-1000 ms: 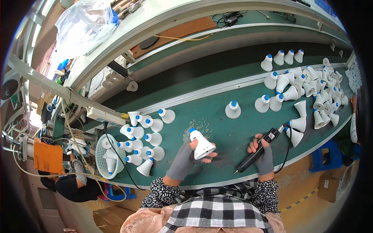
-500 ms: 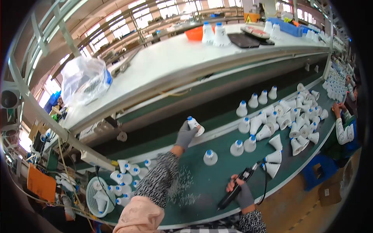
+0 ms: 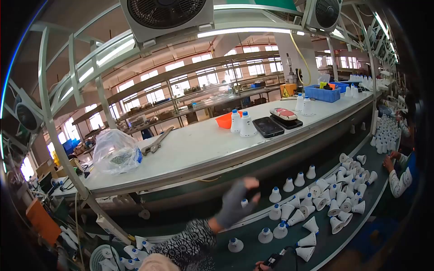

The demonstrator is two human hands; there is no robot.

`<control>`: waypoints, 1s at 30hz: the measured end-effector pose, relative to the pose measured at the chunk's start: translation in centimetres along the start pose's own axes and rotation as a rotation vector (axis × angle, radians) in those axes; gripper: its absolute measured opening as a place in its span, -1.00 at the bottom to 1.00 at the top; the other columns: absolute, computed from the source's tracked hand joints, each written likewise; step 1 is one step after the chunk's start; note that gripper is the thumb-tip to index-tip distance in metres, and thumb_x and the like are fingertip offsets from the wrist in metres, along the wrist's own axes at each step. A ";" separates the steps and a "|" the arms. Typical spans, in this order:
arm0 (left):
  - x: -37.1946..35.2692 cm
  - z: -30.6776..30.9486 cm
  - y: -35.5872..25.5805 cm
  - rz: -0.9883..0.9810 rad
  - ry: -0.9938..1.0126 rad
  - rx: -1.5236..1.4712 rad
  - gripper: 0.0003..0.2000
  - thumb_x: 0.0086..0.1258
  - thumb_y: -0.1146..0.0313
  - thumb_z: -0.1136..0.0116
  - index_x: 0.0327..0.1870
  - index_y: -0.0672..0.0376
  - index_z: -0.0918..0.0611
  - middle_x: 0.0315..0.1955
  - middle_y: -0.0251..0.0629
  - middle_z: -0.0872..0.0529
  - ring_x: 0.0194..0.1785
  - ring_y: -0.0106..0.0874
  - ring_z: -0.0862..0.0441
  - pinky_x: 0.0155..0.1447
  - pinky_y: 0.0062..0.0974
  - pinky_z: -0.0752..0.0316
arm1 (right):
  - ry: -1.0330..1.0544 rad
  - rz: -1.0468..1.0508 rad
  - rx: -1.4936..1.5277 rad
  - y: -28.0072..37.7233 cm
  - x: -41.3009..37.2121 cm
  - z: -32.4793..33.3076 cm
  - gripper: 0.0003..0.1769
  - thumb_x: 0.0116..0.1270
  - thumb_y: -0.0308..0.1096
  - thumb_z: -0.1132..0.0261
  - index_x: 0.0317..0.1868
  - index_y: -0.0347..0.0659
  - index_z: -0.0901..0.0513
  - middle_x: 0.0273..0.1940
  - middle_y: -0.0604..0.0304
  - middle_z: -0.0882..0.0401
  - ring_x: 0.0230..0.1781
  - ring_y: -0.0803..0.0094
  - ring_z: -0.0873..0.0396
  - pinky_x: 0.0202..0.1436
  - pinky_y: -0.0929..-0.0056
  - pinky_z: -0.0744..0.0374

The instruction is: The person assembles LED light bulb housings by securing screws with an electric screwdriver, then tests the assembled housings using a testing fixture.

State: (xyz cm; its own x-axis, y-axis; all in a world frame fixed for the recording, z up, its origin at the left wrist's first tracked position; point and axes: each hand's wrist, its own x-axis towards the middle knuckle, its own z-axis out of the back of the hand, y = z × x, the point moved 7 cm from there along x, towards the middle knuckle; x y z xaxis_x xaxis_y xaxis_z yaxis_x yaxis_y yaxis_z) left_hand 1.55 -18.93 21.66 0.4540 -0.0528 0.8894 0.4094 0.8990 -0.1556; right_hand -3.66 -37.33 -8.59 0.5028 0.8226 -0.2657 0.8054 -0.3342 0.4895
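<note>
My left hand [image 3: 235, 205], in a grey fingerless glove and blurred by motion, reaches over the belt's far edge with fingers apart. Just beyond it, partly hidden by the fingers, is a white cone-shaped lamp housing [image 3: 244, 203] with a blue cap. At the bottom edge, mostly cut off, my right hand [image 3: 261, 266] grips a black electric screwdriver [image 3: 275, 259]. Several upright housings stand near it on the green belt [image 3: 251, 256], one being a single housing [image 3: 235, 245]. A row of housings [image 3: 288, 184] stands along the far side.
A pile of housings [image 3: 334, 198] lies to the right, near a co-worker's hand [image 3: 389, 163]. On the white shelf [image 3: 194, 149] are a plastic bag [image 3: 116, 151], an orange tray [image 3: 223, 120], a phone [image 3: 268, 127] and a blue bin [image 3: 322, 93]. A basket [image 3: 97, 258] stands lower left.
The view has tilted up. My left hand has moved right and forward and let go of the housing, which now stands beyond the fingers. My right hand still holds the screwdriver.
</note>
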 end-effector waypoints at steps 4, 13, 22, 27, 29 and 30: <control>12.3 3.5 6.0 0.184 -0.199 0.230 -0.59 0.26 0.23 -0.35 0.04 0.22 -0.54 -0.04 -0.06 -0.60 0.04 -0.21 -0.56 0.13 -0.32 -0.45 | 0.001 0.003 -0.021 0.9 -1.0 -1.3 -0.71 0.40 -0.19 -0.30 0.01 -0.16 -0.55 -0.40 0.26 -0.53 -0.33 0.40 -0.53 -0.14 0.41 -0.53; 15.8 -2.9 19.7 0.817 0.304 0.323 -0.36 0.01 0.01 -0.51 0.05 0.16 -0.51 0.08 -0.02 -0.53 0.20 -0.11 -0.48 0.25 -0.24 -0.42 | 0.019 0.033 -0.043 0.9 -0.4 -0.6 -0.76 0.41 -0.21 -0.27 -0.05 -0.16 -0.60 -0.44 0.25 -0.58 -0.34 0.40 -0.56 -0.17 0.41 -0.55; 16.2 -3.1 14.9 0.589 0.226 -0.054 -0.53 0.20 0.28 -0.35 0.05 0.19 -0.40 0.02 -0.13 -0.57 0.08 -0.31 -0.61 0.15 -0.39 -0.52 | 0.025 0.077 -0.069 0.9 -0.4 -0.3 -0.72 0.41 -0.20 -0.27 0.00 -0.18 -0.56 -0.42 0.25 -0.55 -0.35 0.39 -0.56 -0.19 0.40 -0.54; 9.7 0.1 7.0 0.707 0.099 -1.068 -0.65 0.46 0.33 -0.08 0.21 0.20 -0.41 0.01 -0.18 -0.58 0.03 -0.33 -0.62 0.07 -0.42 -0.60 | 0.002 0.026 -0.005 0.1 -0.1 0.1 -0.73 0.41 -0.21 -0.28 -0.02 -0.19 -0.55 -0.41 0.25 -0.52 -0.35 0.39 -0.53 -0.16 0.40 -0.53; 3.1 0.9 3.7 0.930 0.124 -1.501 -0.64 0.58 0.20 0.07 0.24 0.20 -0.42 0.05 -0.08 -0.58 0.05 -0.21 -0.64 0.02 -0.34 -0.68 | 0.039 0.039 -0.006 -0.6 1.5 1.6 -0.73 0.40 -0.25 -0.24 -0.02 -0.25 -0.52 -0.43 0.19 -0.48 -0.37 0.33 -0.51 -0.18 0.27 -0.53; -0.4 1.2 1.4 1.095 0.110 -1.727 -0.61 0.59 0.14 0.10 0.24 0.21 -0.43 0.07 -0.03 -0.57 0.07 -0.13 -0.65 -0.02 -0.26 -0.71 | 0.049 0.041 -0.007 -1.2 2.0 2.4 -0.73 0.39 -0.27 -0.22 -0.03 -0.27 -0.51 -0.43 0.16 -0.47 -0.39 0.29 -0.50 -0.18 0.21 -0.53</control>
State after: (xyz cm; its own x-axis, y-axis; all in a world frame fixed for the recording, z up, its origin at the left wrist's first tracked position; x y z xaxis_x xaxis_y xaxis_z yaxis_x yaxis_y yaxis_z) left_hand 1.01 -17.09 21.61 0.9886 0.0300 0.1479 0.1277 -0.6877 -0.7147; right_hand -2.86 -36.43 -11.68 0.5193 0.8298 -0.2046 0.7822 -0.3650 0.5049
